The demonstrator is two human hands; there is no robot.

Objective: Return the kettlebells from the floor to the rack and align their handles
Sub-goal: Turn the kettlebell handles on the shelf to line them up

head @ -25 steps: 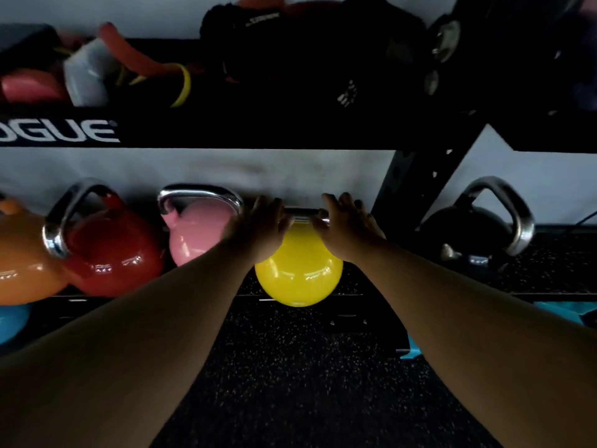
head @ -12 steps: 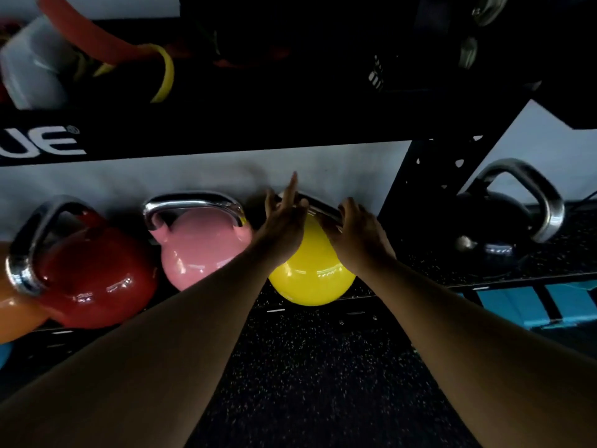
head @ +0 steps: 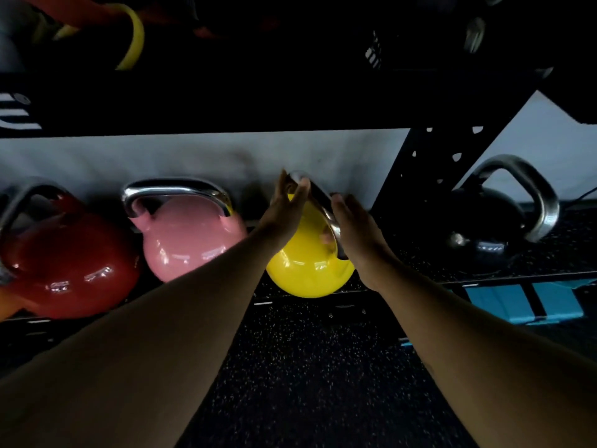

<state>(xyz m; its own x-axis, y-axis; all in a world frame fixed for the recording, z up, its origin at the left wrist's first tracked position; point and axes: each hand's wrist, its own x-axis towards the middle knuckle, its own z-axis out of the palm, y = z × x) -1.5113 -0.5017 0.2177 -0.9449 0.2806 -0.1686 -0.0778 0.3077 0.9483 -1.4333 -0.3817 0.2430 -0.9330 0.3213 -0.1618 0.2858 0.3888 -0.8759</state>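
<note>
A yellow kettlebell (head: 307,273) sits on the low rack shelf (head: 323,303), its steel handle (head: 318,202) turned at an angle, running from upper left to lower right. My left hand (head: 284,211) rests flat against the handle's far end, fingers straight. My right hand (head: 353,227) presses the handle's near end from the right. To the left stand a pink kettlebell (head: 190,240) with its handle facing me and a red kettlebell (head: 68,266) with its handle skewed. A black kettlebell (head: 484,227) stands on the floor right of the rack upright (head: 429,169).
The upper shelf beam (head: 258,101) hangs dark overhead with bands and bags on it. An orange kettlebell (head: 6,305) shows at the far left edge. Blue mat pieces (head: 520,302) lie at the right. Black speckled rubber floor (head: 307,383) spreads below my arms.
The yellow kettlebell's handle has rotated from facing me square to a diagonal. My left hand slid up to its far end and my right hand dropped to its near end. The view shifted right.
</note>
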